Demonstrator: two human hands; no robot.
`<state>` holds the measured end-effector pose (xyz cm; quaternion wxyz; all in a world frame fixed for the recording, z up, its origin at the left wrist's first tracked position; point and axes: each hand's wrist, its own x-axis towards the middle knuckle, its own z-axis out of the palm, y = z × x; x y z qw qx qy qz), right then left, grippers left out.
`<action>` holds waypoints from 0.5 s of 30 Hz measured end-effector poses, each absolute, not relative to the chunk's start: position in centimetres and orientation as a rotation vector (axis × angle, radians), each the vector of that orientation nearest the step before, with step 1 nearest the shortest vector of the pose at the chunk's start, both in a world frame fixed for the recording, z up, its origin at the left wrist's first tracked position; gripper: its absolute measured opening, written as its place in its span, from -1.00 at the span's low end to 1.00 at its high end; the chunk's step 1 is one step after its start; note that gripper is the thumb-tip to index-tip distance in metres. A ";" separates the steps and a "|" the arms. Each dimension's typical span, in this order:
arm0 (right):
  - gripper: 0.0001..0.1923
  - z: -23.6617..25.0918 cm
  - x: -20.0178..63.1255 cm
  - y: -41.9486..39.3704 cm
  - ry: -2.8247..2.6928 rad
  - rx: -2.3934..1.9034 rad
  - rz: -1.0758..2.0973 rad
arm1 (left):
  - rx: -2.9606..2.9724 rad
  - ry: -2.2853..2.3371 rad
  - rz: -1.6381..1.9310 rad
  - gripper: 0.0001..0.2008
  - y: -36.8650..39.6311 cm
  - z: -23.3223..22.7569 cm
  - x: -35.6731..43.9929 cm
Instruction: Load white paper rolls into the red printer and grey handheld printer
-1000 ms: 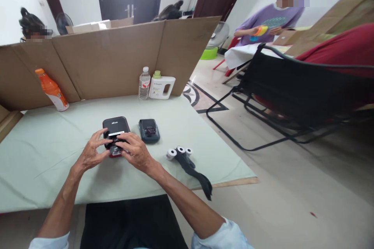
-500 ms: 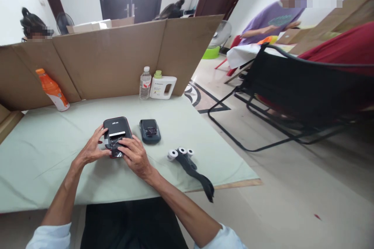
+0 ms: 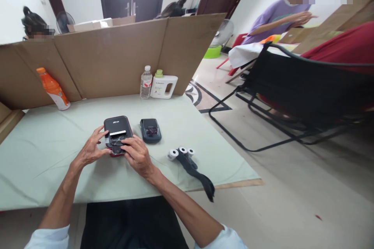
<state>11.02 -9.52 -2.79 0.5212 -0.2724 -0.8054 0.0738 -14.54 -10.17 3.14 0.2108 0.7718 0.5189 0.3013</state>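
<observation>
Fingers of both my hands pinch the black printer (image 3: 117, 135) mid-table: left hand (image 3: 91, 148) curled on its left side, right hand (image 3: 136, 155) over its near end. Slipping could jam it; my elbow might knock the paper rolls (image 3: 180, 151) off the near edge.

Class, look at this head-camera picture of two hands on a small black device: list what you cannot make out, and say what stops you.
- Front end of the black device, head view: covered by the fingers of the left hand and right hand.
- Label on the clear bottle: print too small.
- Inside of the second device: too small and dark.
- Paper rolls: partly hidden by the black strap.
</observation>
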 end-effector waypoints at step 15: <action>-0.59 -2.2 10.8 -9.2 -1.975 -0.743 -0.001 | 2.443 1.492 1.101 -0.62 -12.0 1.6 -13.6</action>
